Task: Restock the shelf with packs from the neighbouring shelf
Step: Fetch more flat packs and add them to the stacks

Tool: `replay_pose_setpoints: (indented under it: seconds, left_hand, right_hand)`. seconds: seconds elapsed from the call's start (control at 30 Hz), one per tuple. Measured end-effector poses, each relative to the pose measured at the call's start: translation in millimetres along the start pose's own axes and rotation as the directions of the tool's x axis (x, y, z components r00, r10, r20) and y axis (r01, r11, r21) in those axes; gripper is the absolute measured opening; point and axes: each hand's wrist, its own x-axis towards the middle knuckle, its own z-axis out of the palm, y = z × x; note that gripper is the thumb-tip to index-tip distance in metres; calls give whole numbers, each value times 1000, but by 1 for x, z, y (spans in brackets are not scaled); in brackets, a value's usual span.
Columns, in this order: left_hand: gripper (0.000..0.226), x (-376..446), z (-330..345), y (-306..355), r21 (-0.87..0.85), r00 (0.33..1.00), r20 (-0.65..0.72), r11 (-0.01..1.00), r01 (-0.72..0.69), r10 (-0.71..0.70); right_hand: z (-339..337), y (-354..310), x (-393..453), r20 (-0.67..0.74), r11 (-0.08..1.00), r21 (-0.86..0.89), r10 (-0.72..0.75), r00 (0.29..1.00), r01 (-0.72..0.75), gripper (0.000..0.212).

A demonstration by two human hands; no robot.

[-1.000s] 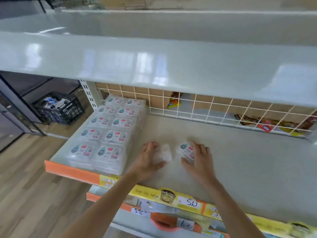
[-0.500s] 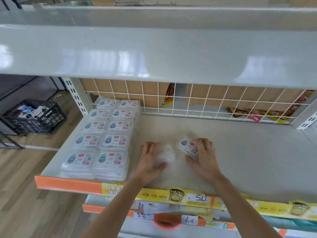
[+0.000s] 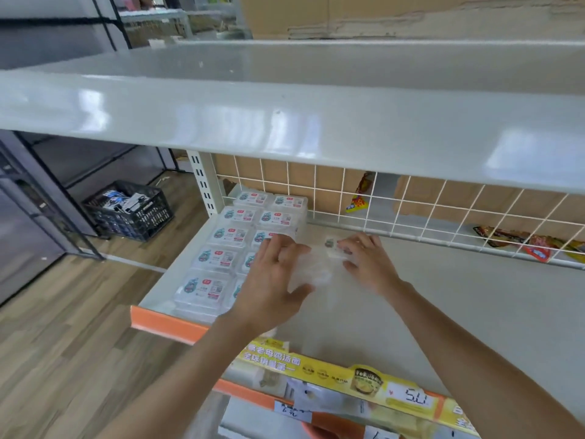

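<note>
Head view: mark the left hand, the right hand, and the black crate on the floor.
left hand (image 3: pixel 272 280): head view, back of the hand.
right hand (image 3: pixel 368 264): head view, back of the hand.
black crate (image 3: pixel 133 220): head view, front wall of the crate.

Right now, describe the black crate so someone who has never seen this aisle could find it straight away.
Start from the white shelf where both hands are working, then look past its left end down to the wooden floor. The black crate sits there, behind the shelf's upright post. It is the only dark, lattice-sided container in view, and it holds a loose jumble of packets rather than neat stacked rows.
</note>
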Motion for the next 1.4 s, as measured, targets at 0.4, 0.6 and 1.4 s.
replay_pose_setpoints:
  seconds: [0.4,0.6,1.4]
  left_hand:
    - [51,-13,38,22,-140,993,116,990,2,15]
    - [49,-19,96,19,-230,945,324,972,40,38]
    - [61,-21,101,11,-381,948,305,901,210,-92]
  right_hand:
    - [-29,-15,-14,31,760,622,218,975,-190,27]
    - [-23,-9,-115,15,621,722,426,905,-305,25]
    - [-10,-16,-130,-111,688,695,386,916,-206,26]
